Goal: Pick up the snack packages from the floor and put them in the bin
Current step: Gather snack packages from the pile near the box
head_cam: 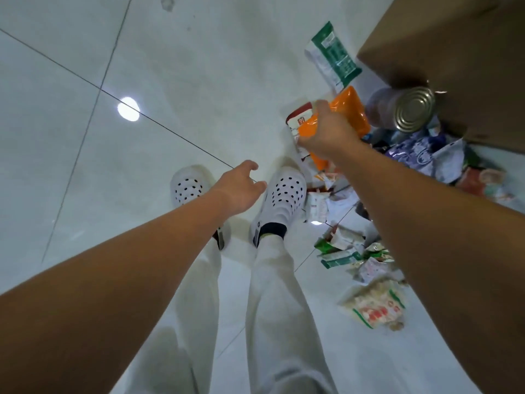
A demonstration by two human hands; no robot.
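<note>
Right hand (326,132) grips glossy orange plastic snack packet (353,109) by its near end, probably light, crinkly, slippery; left hand (241,189) loose, empty.

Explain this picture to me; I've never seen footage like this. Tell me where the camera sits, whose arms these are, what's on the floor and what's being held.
There is no machine here. A person wears a wide-angle camera on the head, so you look down along their own arms at their white perforated clogs and the glossy white tiled floor. The right hand grips a bright orange plastic snack packet. A red-and-white packet sits against it, but I cannot tell whether that one is held too. The left hand hangs loosely and holds nothing. On the floor to the right lie scattered snack packets, a green-and-white pouch, a ribbed silver metal can on its side, and a brown cardboard box, which may be the bin.
</note>
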